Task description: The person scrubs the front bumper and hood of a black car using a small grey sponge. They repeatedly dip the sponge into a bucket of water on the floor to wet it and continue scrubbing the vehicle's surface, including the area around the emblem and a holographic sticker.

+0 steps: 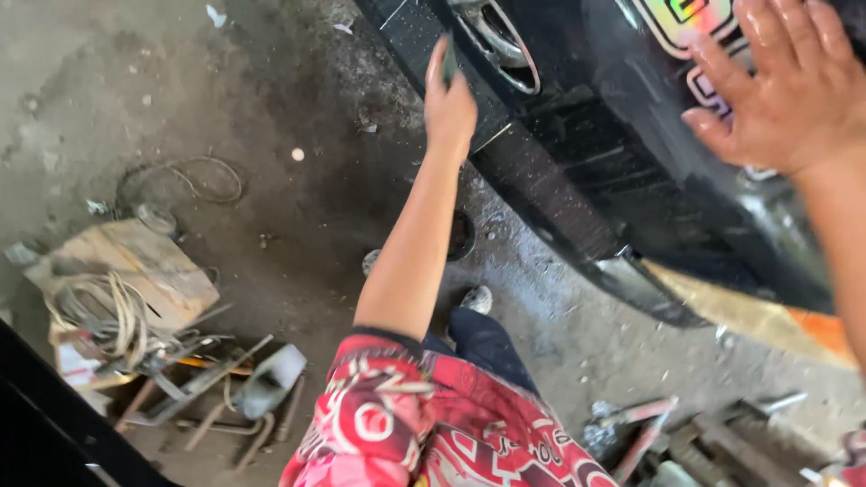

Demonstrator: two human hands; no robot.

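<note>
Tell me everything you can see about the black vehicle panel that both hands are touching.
The black vehicle panel fills the upper right, slanting down to the right above the concrete floor. It looks glossy, wet and speckled with droplets. It carries a chrome ring-shaped emblem and an iridescent sticker. The left hand presses a small dark piece against it; the right hand lies flat, fingers spread, over the sticker area.

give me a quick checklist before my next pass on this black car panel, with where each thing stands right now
1. Left hand grips the small dark pad: ok.
2. Pad is against the black panel: ok.
3. Right hand is flat on the panel, fingers spread: ok.
4. Panel is wet: ok, droplets show.
5. Floor by the feet is free of clutter: not ok, metal tools and coiled cable lie close.
6. Pad's condition: cannot tell.
</note>
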